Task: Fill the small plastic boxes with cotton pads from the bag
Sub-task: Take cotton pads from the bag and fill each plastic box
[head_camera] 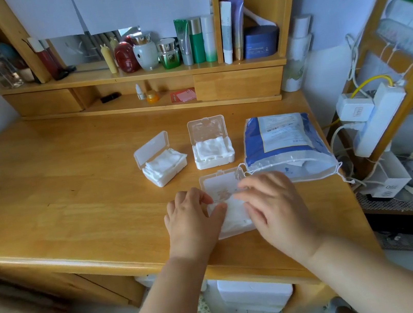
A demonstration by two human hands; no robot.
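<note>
Box three (228,207) lies on the counter (71,199) near its front edge, between both hands, lid (220,185) tilted up behind. Left hand (192,219): fingers (203,197) curled, pinching the lid's left edge, thumb against the pads (236,216) inside. Right hand (271,200): fingers curled over the lid's right edge and the pads. Bag (284,144) lies just beyond the right hand. Two filled boxes, left (162,163) and middle (212,146), stand open farther back.
</note>
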